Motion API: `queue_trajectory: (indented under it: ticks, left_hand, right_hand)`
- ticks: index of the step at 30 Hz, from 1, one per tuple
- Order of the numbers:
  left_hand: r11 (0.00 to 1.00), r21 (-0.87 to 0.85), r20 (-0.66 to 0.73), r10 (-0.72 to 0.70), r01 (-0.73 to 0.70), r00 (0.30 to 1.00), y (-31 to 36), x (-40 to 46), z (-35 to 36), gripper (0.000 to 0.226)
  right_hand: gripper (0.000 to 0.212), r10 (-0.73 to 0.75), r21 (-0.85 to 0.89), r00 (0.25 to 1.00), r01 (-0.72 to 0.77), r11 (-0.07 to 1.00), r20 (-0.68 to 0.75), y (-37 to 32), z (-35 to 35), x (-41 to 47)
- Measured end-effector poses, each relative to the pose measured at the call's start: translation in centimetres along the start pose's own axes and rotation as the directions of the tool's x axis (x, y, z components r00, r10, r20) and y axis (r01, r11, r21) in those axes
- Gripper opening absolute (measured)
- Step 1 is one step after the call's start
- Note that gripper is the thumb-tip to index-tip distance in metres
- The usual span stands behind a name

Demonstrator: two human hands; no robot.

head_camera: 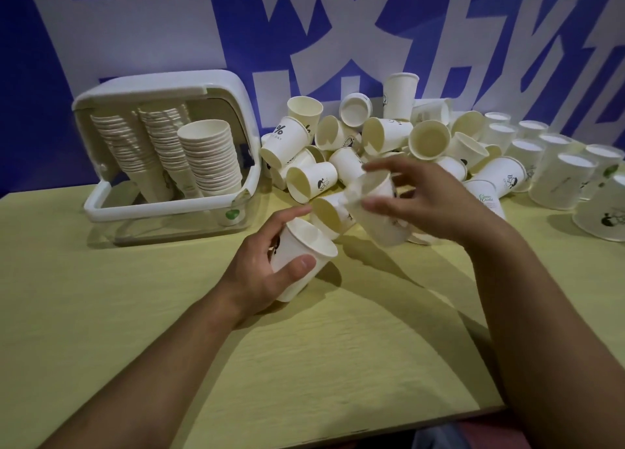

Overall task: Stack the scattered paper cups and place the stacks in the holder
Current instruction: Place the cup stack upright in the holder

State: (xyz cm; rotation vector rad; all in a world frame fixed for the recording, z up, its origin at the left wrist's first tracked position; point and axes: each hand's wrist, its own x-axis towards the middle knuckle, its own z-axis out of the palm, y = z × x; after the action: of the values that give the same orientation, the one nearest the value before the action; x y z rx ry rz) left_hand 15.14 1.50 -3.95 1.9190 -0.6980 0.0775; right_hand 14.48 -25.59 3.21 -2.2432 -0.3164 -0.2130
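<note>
Two smooth tapered paper cups: left hand (267, 273) grips one (304, 256), right hand (426, 201) pinches another (378, 208)

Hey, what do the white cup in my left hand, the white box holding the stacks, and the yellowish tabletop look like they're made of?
White cup in the left hand: matte paper, rolled rim. White box holder: smooth glossy plastic, seemingly with a clear front panel. Yellowish tabletop: probably wood-grain laminate, faint streaks, low sheen.

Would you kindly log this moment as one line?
left hand holds cup | right hand holds blurred cup | holder has stacks
</note>
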Motion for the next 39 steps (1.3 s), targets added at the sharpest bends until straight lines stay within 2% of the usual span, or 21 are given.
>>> queue_trajectory:
  ticks: [3, 6, 10, 14, 16, 18, 21, 24, 30, 36, 39]
  left_hand:
    - [1.000, 0.003, 0.032, 0.011, -0.011, 0.999, 0.2, 0.0, 0.1, 0.068]
    - [0.999, -0.024, 0.013, 0.025, -0.025, 1.000, 0.3, 0.0, 0.3, 0.080]
    - [0.998, -0.048, -0.103, 0.046, -0.051, 0.994, 0.5, 0.1, 0.4, 0.092]
    - [0.997, -0.028, -0.253, 0.056, -0.066, 0.966, 0.5, 0.1, -0.5, 0.070]
    - [0.998, -0.018, -0.296, 0.053, -0.061, 0.954, -0.1, 0.1, -1.1, 0.052]
    - [0.996, -0.054, -0.371, 0.042, -0.066, 0.928, -0.2, 0.3, -1.7, 0.044]
    - [0.995, -0.046, -0.486, 0.055, -0.088, 0.872, 0.6, 1.0, -2.9, 0.044]
    - [0.990, 0.030, -0.579, 0.128, -0.136, 0.805, 1.8, 2.4, -5.0, 0.050]
    - [0.967, 0.207, -0.724, 0.252, -0.147, 0.642, 4.8, 7.5, -10.1, 0.053]
    - [0.971, 0.241, -0.720, 0.172, 0.010, 0.672, 2.7, 10.7, -12.4, 0.059]
    - [0.961, 0.254, -0.695, 0.101, 0.111, 0.711, 1.1, 10.6, -12.0, 0.053]
  right_hand:
    - [0.059, -0.049, 0.187, 0.969, 0.095, 0.978, -0.241, -1.0, 1.7, 0.2]
    - [0.058, -0.014, 0.335, 0.957, 0.115, 0.935, -0.290, -2.0, 4.4, 0.3]
    - [0.068, -0.041, 0.297, 0.989, 0.083, 0.951, -0.143, -3.1, 8.2, -0.4]
    - [0.066, -0.117, 0.239, 0.992, 0.105, 0.965, 0.039, -3.0, 10.8, -0.8]
    - [0.064, -0.083, 0.329, 0.995, 0.060, 0.942, 0.055, -2.9, 11.3, -0.9]
    - [0.056, -0.014, 0.438, 0.998, -0.011, 0.899, 0.055, -2.6, 11.7, -0.9]
    - [0.036, 0.025, 0.432, 0.999, -0.043, 0.901, 0.047, -1.6, 12.3, -0.4]
    - [0.022, 0.038, 0.389, 0.995, -0.070, 0.919, 0.087, -0.4, 12.9, 0.0]
    - [0.016, 0.056, 0.322, 0.991, -0.092, 0.942, 0.119, 0.3, 13.3, 0.4]
    - [0.014, 0.065, 0.311, 0.987, -0.108, 0.944, 0.145, 0.7, 13.4, 0.5]
    - [0.015, 0.058, 0.312, 0.985, -0.107, 0.944, 0.162, 0.6, 13.4, 0.5]
